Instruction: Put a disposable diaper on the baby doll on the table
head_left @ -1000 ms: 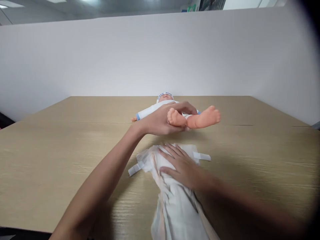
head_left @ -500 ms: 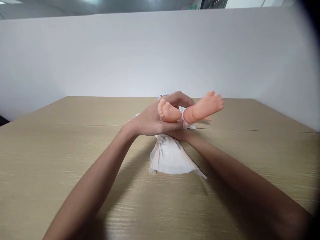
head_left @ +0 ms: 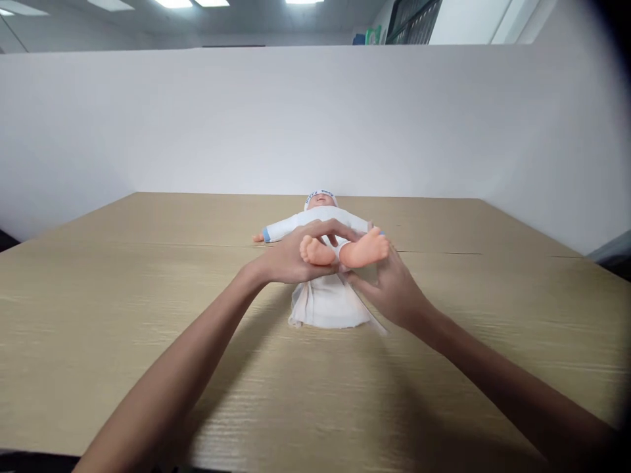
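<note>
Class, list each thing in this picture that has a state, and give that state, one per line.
Doll: lying on its back, feet raised.
Diaper: unfastened, near end spread flat.
Cap: on the doll's head.
Left hand: curled around the doll's legs.
Right hand: at one foot, fingers partly hidden.
Ceiling lights: lit.

Smooth, plastic-looking feet of a doll (head_left: 365,251), faintly shiny, show above a white diaper (head_left: 328,303) of soft, matt, creased material. The doll's shirt (head_left: 323,215) and printed cap (head_left: 319,193) appear to be matt cloth. The wood-grained surface (head_left: 315,394) gleams, finely streaked, before a smooth, matt white panel (head_left: 315,118).
</note>
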Demonstrator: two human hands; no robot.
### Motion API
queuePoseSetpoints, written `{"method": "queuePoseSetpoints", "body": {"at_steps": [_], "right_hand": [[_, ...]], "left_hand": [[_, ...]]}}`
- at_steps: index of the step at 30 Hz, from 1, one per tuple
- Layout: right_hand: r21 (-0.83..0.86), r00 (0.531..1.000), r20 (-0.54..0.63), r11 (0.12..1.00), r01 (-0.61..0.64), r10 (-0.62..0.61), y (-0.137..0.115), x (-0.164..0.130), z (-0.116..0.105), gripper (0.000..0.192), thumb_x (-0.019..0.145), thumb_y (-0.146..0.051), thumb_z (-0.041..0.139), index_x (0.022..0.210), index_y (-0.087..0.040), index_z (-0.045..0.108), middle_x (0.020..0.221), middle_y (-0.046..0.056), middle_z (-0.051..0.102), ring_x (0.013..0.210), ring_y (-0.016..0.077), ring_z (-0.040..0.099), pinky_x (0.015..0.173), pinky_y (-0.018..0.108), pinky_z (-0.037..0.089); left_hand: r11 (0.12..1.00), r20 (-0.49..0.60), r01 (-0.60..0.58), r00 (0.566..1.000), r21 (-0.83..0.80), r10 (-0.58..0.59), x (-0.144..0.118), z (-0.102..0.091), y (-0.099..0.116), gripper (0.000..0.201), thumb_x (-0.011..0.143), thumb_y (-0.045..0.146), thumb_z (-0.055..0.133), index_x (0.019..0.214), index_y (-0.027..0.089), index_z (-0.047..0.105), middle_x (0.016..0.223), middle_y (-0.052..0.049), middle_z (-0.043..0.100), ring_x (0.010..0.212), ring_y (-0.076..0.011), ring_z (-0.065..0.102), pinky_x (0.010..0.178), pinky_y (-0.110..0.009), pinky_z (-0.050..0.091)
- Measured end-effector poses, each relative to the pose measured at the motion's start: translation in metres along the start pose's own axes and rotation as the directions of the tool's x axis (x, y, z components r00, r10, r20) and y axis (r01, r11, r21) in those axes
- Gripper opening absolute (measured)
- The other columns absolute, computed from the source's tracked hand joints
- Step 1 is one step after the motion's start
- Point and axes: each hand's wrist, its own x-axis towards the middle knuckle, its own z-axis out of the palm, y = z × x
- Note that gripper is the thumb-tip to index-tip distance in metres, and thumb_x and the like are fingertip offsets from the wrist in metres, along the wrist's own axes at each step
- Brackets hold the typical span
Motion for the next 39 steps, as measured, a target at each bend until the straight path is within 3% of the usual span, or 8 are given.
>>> {"method": "queuePoseSetpoints", "body": {"at_steps": [6, 13, 17, 22, 28, 33, 36, 39], "right_hand": [[0.149, 0.973, 0.124, 0.973, 0.177, -0.196, -0.004, -0.013, -0.005, 0.065, 0.105, -0.020, 0.054, 0.169, -0.020, 0.045, 0.166, 0.014, 0.058, 0.152, 0.0288, 0.057, 0.128, 0.049, 0.048], [0.064, 0.802, 0.362, 0.871, 0.486, -0.474, 0.061, -0.035, -0.026, 0.052, 0.101, -0.014, 0.050, 0.147, -0.027, 0.069, 0.157, 0.009, 0.067, 0.153, 0.0294, 0.058, 0.125, 0.052, 0.050], [-0.046, 0.761, 0.389, 0.814, 0.580, -0.520, 0.086, -0.040, -0.026, 0.048, 0.105, -0.008, 0.049, 0.145, -0.027, 0.069, 0.160, 0.008, 0.066, 0.155, 0.0283, 0.057, 0.126, 0.053, 0.050], [-0.069, 0.740, 0.442, 0.803, 0.591, -0.507, 0.085, -0.040, -0.028, 0.050, 0.106, -0.007, 0.051, 0.149, -0.029, 0.067, 0.165, 0.007, 0.062, 0.157, 0.0286, 0.054, 0.127, 0.054, 0.051], [-0.027, 0.740, 0.494, 0.843, 0.538, -0.456, 0.082, -0.039, -0.036, 0.048, 0.112, -0.016, 0.055, 0.155, -0.033, 0.065, 0.167, 0.006, 0.060, 0.155, 0.0273, 0.058, 0.129, 0.054, 0.050], [0.019, 0.708, 0.607, 0.897, 0.442, -0.362, 0.077, -0.029, -0.048, 0.057, 0.108, -0.014, 0.058, 0.159, -0.039, 0.063, 0.172, 0.000, 0.054, 0.159, 0.0255, 0.053, 0.131, 0.050, 0.048], [0.008, 0.720, 0.603, 0.905, 0.425, -0.344, 0.067, -0.026, -0.051, 0.056, 0.110, -0.015, 0.053, 0.160, -0.037, 0.061, 0.168, 0.001, 0.060, 0.155, 0.0266, 0.057, 0.135, 0.057, 0.040], [-0.082, 0.779, 0.542, 0.903, 0.422, -0.315, 0.050, -0.036, -0.043, 0.050, 0.115, -0.024, 0.048, 0.163, -0.031, 0.058, 0.160, 0.007, 0.066, 0.149, 0.0285, 0.062, 0.136, 0.064, 0.035]], "left_hand": [[0.996, 0.063, -0.003, 0.998, 0.093, -0.003, -0.032, 0.008, 0.005, 0.047, 0.095, 0.035, 0.080, 0.141, 0.027, 0.069, 0.139, -0.009, 0.073, 0.126, -0.0271, 0.066, 0.107, -0.043, 0.055], [0.962, 0.208, 0.017, 0.975, 0.271, -0.076, -0.091, -0.001, -0.013, 0.041, 0.097, 0.025, 0.073, 0.138, 0.024, 0.067, 0.141, -0.012, 0.070, 0.138, -0.0329, 0.060, 0.117, -0.050, 0.051], [0.928, 0.290, -0.095, 0.957, 0.360, -0.014, -0.110, 0.003, -0.032, 0.068, 0.084, 0.008, 0.070, 0.149, 0.024, 0.059, 0.155, -0.014, 0.064, 0.148, -0.0338, 0.055, 0.124, -0.052, 0.047], [0.888, 0.356, -0.141, 0.934, 0.438, -0.027, -0.118, 0.008, -0.040, 0.098, 0.066, -0.005, 0.062, 0.159, 0.025, 0.052, 0.162, -0.012, 0.062, 0.157, -0.0334, 0.050, 0.127, -0.053, 0.043], [0.912, 0.349, -0.087, 0.935, 0.401, -0.064, -0.116, 0.009, -0.041, 0.079, 0.080, -0.004, 0.063, 0.153, 0.027, 0.062, 0.160, -0.011, 0.066, 0.156, -0.0308, 0.054, 0.128, -0.053, 0.043], [0.946, 0.320, 0.073, 0.930, 0.316, -0.179, -0.109, 0.003, -0.030, 0.070, 0.089, -0.001, 0.057, 0.150, 0.031, 0.067, 0.162, -0.007, 0.065, 0.154, -0.0290, 0.057, 0.124, -0.047, 0.048], [0.907, 0.265, 0.238, 0.903, 0.348, -0.339, -0.103, 0.004, -0.013, 0.055, 0.099, 0.013, 0.055, 0.149, 0.032, 0.067, 0.152, -0.006, 0.070, 0.139, -0.0308, 0.065, 0.114, -0.046, 0.053], [0.868, 0.211, 0.290, 0.894, 0.402, -0.396, -0.100, 0.019, 0.001, 0.045, 0.102, 0.045, 0.069, 0.142, 0.025, 0.067, 0.140, -0.010, 0.074, 0.136, -0.0363, 0.063, 0.115, -0.052, 0.050]]}}
